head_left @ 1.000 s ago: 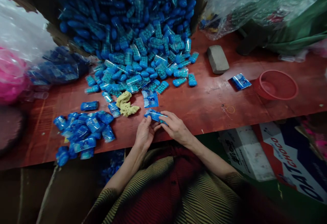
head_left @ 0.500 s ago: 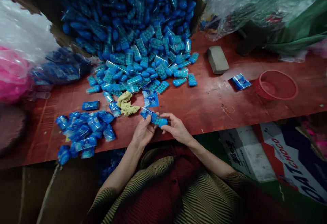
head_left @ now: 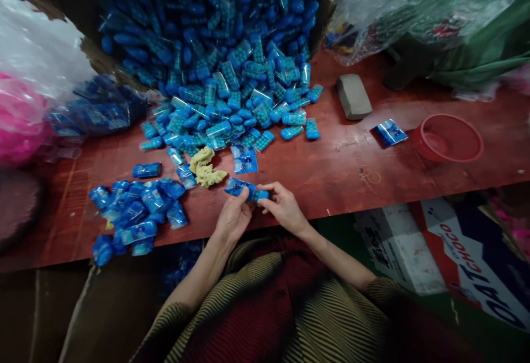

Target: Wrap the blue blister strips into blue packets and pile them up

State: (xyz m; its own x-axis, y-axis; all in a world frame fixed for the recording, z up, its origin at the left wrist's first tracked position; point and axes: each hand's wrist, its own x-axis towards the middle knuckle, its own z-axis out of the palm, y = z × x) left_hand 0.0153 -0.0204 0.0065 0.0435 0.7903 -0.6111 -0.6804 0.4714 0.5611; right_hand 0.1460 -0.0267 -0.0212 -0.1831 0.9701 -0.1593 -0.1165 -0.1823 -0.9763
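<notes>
Blue printed sleeve (head_left: pixel 235 186) pinched in left fingers (head_left: pixel 244 193); right fingers (head_left: pixel 274 187) grip bead-filled bottle (head_left: pixel 260 194) by its exposed end, probably keeping both aligned. Flat sleeves (head_left: pixel 245 160) just beyond fingers, likely for easy reach; bottle heap (head_left: pixel 248 98) farther out, wrapped pile (head_left: pixel 138 211) leftward.

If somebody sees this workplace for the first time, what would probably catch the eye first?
Probably the large heap of blue containers, spilling from the dark box at the back onto the red table. Near the front edge, the left hand and right hand hold a blue wrapper and container together. A yellowish lump lies just beyond them, to the left.
</notes>
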